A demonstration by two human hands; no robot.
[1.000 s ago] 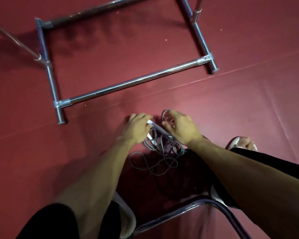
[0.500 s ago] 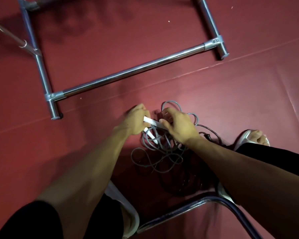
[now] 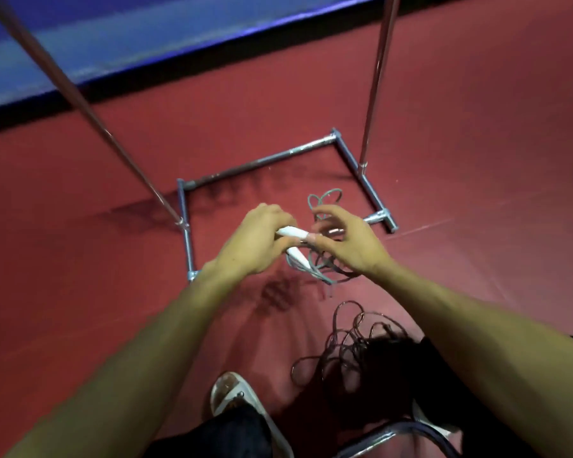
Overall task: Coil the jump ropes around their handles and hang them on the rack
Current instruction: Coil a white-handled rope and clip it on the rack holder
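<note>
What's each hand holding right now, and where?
Left hand grips the two white plastic jump-rope handles, tips protruding. Right hand sits at the thin grey-green cord beside them; blur hides any pinch.

Both arms bare, stretched forward and down, converging mid-view. Left forearm (image 3: 129,352) runs up from the lower left corner, right forearm (image 3: 477,325) from the right edge. Wrists roughly level and near each other.

Left grip (image 3: 255,246): back of the hand up, fingers curled tight round two slim white plastic handles (image 3: 293,232), whose ends poke out toward the right grip.

Right grip (image 3: 348,246): just beside the left, palm turned inward. Fingers (image 3: 325,211) are spread and arched upward, and the thumb reaches toward the handle ends. Motion blur here, so whether it pinches anything cannot be told.
</note>
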